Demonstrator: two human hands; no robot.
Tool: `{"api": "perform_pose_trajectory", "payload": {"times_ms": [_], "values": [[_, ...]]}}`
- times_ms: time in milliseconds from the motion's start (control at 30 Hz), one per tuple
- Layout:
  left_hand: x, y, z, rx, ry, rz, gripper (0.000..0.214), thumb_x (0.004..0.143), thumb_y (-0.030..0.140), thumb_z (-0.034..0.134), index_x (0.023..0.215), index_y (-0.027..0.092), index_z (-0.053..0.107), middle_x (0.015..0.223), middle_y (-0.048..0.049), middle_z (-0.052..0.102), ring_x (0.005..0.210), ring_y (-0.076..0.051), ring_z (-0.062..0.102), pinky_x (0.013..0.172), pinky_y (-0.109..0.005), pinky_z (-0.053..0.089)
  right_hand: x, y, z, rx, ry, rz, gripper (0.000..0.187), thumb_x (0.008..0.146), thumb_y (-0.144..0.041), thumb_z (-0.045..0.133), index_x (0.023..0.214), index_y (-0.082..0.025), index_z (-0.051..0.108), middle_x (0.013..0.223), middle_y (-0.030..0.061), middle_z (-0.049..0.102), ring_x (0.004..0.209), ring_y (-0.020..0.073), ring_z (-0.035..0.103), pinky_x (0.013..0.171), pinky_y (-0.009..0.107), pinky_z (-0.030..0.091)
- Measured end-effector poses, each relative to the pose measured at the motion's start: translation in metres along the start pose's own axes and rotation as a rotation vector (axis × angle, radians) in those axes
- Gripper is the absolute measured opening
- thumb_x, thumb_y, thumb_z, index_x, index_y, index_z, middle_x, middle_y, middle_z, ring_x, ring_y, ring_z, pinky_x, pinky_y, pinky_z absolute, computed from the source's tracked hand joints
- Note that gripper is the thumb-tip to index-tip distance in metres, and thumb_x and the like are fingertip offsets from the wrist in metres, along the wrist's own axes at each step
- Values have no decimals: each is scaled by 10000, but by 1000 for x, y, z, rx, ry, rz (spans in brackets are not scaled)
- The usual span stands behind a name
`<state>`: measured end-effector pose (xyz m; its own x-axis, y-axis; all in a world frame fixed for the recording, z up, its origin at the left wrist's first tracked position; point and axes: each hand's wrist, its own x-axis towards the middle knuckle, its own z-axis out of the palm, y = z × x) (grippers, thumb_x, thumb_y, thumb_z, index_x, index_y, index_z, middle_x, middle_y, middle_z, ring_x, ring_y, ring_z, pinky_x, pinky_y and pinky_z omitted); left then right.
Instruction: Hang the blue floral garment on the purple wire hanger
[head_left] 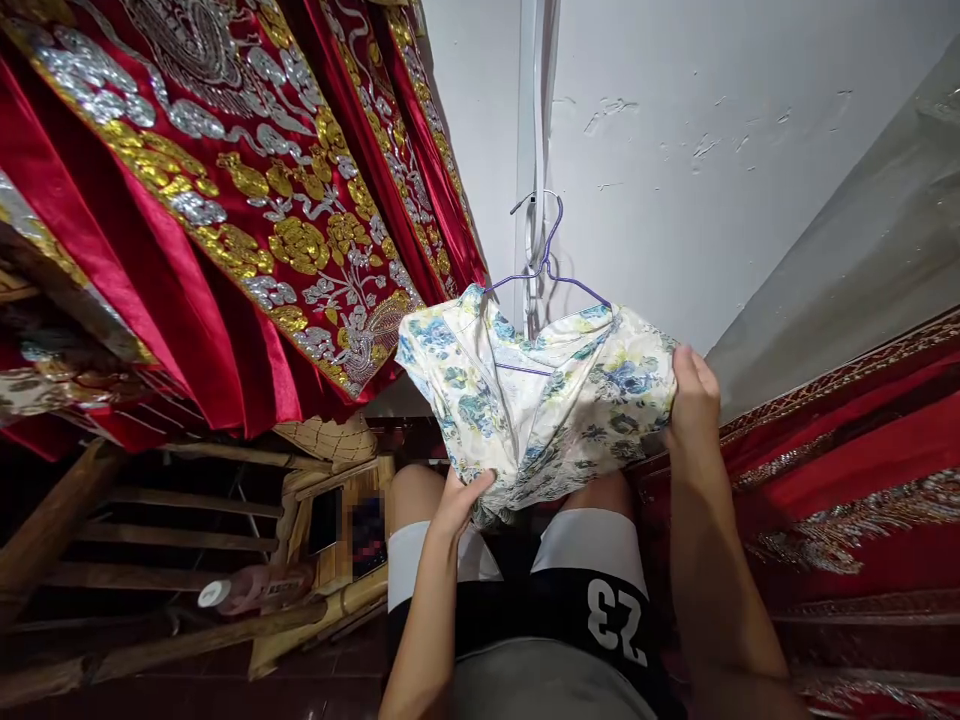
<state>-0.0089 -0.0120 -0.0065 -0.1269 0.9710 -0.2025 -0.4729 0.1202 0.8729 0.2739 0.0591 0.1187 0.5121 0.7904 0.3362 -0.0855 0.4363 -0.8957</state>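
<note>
A white blouse [540,420] with a blue, green and yellow flower print hangs on a thin purple wire hanger [551,262] in front of me. The hanger's hook points up beside a white vertical strip on the wall. With thumb in front and fingers behind the cloth, my left hand [459,505] grips the blouse's lower front. My right hand [694,390] pinches the sleeve edge at the right, which is pulled outward. The blouse's V-shaped neck shows the hanger's lower bar inside. Its bottom part is bunched and partly hidden.
Red drapes [300,230] with gold and silver sequins hang at the left. More red sequinned cloth [862,480] lies along the right. At the lower left a bamboo bench [202,535] holds a white-capped bottle [251,590]. A white wall [675,200] stands behind.
</note>
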Motion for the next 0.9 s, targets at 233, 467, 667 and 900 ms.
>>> {"api": "perform_pose_trajectory", "payload": {"times_ms": [233,467,667,900], "values": [[-17,-2,41,229,-128,204,588,689,419,871,1179,144,701,1173,-149,752,1210,-306,673,1146,-457,462,-112,40,3,-170,226,14,247,839,-429,688,923,-220,585,910,33,613,884,194,603,787,308,483],[-32,3,54,302,-210,289,448,763,418,815,1101,137,727,1118,-156,763,1177,-308,687,1142,-482,464,-125,18,16,-429,-688,273,449,919,-510,595,645,-226,383,569,-57,327,549,120,331,550,281,278],[-35,14,44,351,-222,258,455,770,428,802,1110,136,724,1083,-152,770,1164,-314,690,1100,-468,500,-126,15,11,-431,-834,390,400,980,-516,507,719,-232,403,624,-39,465,601,138,434,604,291,343],[-29,14,35,367,-165,240,369,735,400,814,980,141,720,1063,-132,758,1176,-303,677,1108,-433,486,-130,19,8,-312,-862,432,360,941,-470,578,720,-222,439,590,-60,393,566,116,342,555,278,265]]}}
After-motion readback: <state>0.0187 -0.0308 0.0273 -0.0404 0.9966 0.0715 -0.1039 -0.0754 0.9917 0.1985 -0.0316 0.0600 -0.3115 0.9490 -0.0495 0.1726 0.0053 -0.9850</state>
